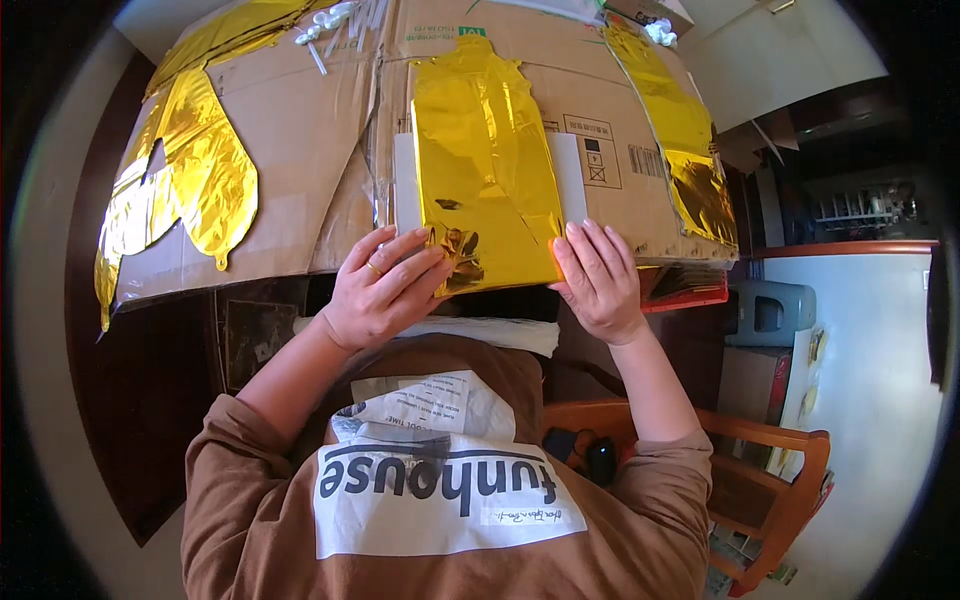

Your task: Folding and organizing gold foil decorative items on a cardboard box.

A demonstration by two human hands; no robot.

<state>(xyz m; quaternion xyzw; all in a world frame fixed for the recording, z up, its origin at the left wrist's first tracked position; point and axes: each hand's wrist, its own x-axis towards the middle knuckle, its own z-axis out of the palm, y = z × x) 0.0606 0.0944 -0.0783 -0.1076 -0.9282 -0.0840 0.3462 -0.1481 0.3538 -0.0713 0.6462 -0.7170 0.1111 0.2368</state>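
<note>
A flat, uninflated gold foil balloon [490, 150] lies lengthwise in front of me on a large cardboard box, its near end at the box's near edge. Beneath it a white sheet of card [570, 165] shows along both sides. My left hand [385, 280], with a ring on one finger, grips the balloon's near left corner, fingers bent over the foil. At the near right corner, my right hand [600, 280] holds the foil's edge with its fingers close together. Both thumbs are partly hidden.
More flat gold foil balloons lie on the cardboard box [320, 180]: a curved one [220, 190] to the left, a long one [680, 130] to the right. White plastic sticks [322, 55] sit at the far left. A wooden chair [800, 470] and blue-grey stool [775, 310] stand right.
</note>
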